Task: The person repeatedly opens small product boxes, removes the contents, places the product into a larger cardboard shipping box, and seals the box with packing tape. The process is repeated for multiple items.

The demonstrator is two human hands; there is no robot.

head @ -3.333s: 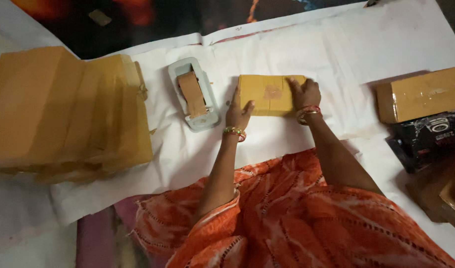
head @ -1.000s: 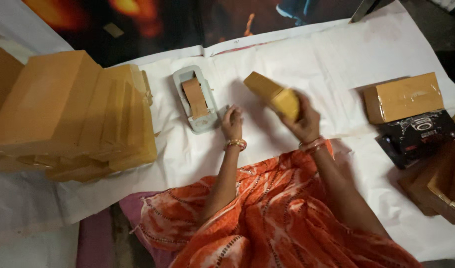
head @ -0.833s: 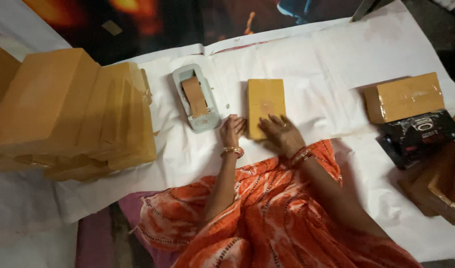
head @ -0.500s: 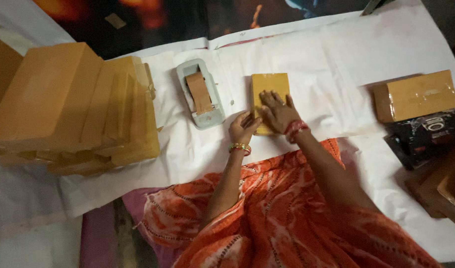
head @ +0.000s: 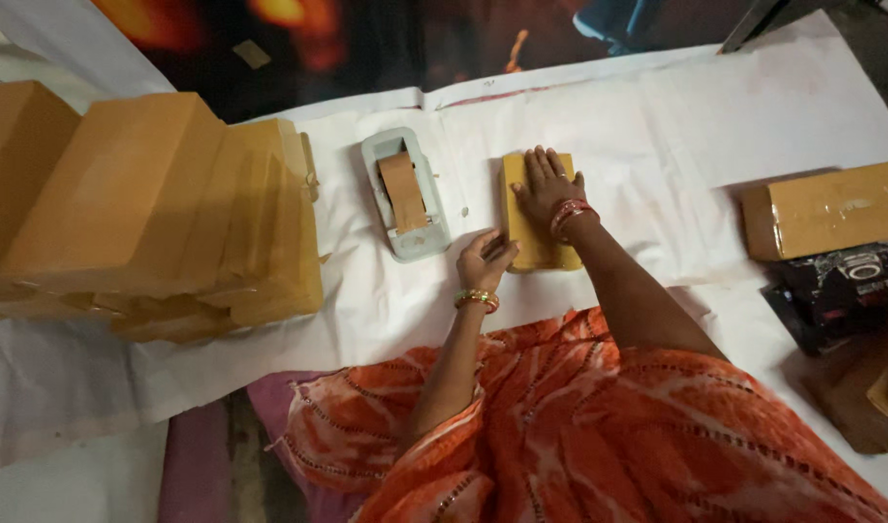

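Note:
A small yellow-brown wrapped box (head: 531, 247) lies lengthwise on the white paper sheet (head: 657, 126) in front of me. My right hand (head: 545, 184) rests flat on top of it, fingers spread, pressing down. My left hand (head: 482, 260) touches the box's near left corner with curled fingers. A grey tape dispenser (head: 405, 194) with brown tape sits just left of the box. Both wrists wear bangles.
A tall stack of brown wrapped boxes (head: 143, 213) fills the left side. Another wrapped box (head: 822, 208) lies at the right, above a black carton (head: 836, 291). Brown cartons (head: 875, 387) sit at the right edge. My orange garment (head: 608, 426) covers the foreground.
The box was lifted and turned by my right hand, then set down lengthwise. My right hand has slid up to lie flat on it; my left hand has come to its corner.

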